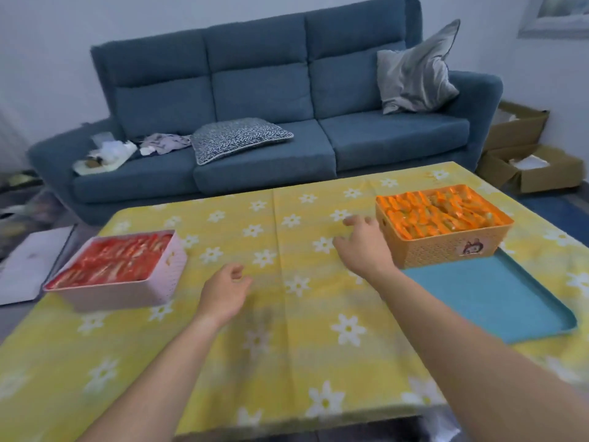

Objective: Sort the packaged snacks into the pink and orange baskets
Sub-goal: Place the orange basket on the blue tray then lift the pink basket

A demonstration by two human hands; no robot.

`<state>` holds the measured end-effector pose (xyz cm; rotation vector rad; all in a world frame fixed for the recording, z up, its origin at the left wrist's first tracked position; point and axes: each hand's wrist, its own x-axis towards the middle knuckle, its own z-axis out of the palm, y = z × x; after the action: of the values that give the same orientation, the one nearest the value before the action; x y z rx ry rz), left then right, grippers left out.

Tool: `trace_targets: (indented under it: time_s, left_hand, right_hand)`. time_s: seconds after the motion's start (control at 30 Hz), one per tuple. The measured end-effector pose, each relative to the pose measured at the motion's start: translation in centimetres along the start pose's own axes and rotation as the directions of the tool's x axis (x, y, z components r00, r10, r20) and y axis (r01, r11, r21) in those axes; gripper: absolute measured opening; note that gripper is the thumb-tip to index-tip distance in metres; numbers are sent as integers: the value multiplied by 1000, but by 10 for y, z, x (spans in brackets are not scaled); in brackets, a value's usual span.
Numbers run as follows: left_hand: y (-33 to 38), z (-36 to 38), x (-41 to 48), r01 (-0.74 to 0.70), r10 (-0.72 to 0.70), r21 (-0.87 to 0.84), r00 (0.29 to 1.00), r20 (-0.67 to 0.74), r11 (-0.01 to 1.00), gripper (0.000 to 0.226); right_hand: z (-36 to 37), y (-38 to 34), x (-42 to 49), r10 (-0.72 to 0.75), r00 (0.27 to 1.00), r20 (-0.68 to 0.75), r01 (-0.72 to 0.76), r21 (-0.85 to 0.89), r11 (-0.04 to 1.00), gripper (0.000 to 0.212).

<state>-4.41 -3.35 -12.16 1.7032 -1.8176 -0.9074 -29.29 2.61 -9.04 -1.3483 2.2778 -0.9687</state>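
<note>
Now your right hand, fingers spread, apparently empty, hovers just beside the orange basket; your left hand, loosely curled, lies farther off.

the middle of the desk lies bare between my two grips, a wide lane from the near edge to the far one. the pink basket stands on the left, well apart from my left grip. my right grip hovers just beside the orange basket, whose wall bars the way right. a flat blue tray runs up to that basket's near wall, beside my right forearm.
</note>
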Motion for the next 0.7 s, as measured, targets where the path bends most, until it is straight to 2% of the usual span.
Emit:
trace_targets:
  time_s: [0.1,0.2,0.27,0.33,0.43,0.5,0.63,0.7]
  left_hand:
    - [-56,-70,-8,19,-19,-4,984,-177,1000,30]
    - [-105,-129,-8,51,-40,18,926,-376,999,21]
    - [-138,-162,-4,118,-92,23,874,-477,993,23]
    - [-164,-183,5,181,-135,36,836,-531,983,34]
    - [-199,-211,33,246,-213,-16,804,-555,969,55]
    - [-215,-225,53,249,-270,-114,786,-556,962,66]
    - [-226,-234,90,190,-354,-392,844,-404,900,74]
    - [-227,-232,102,172,-355,-437,854,-381,883,67]
  right_hand:
    - [57,-58,-28,-95,971,218,82,66,994,43]
    - [120,-112,-51,-164,913,374,118,143,983,42]
    - [159,-146,-63,-183,882,435,117,174,978,47]
    - [187,-170,-66,-194,863,467,102,214,971,54]
    - [227,-203,-61,-188,854,485,68,254,965,62]
    - [251,-218,-52,-164,863,478,26,283,959,63]
    - [284,-234,-31,-77,895,438,-56,282,958,43]
    - [295,-237,-25,-67,892,448,-77,294,953,35]
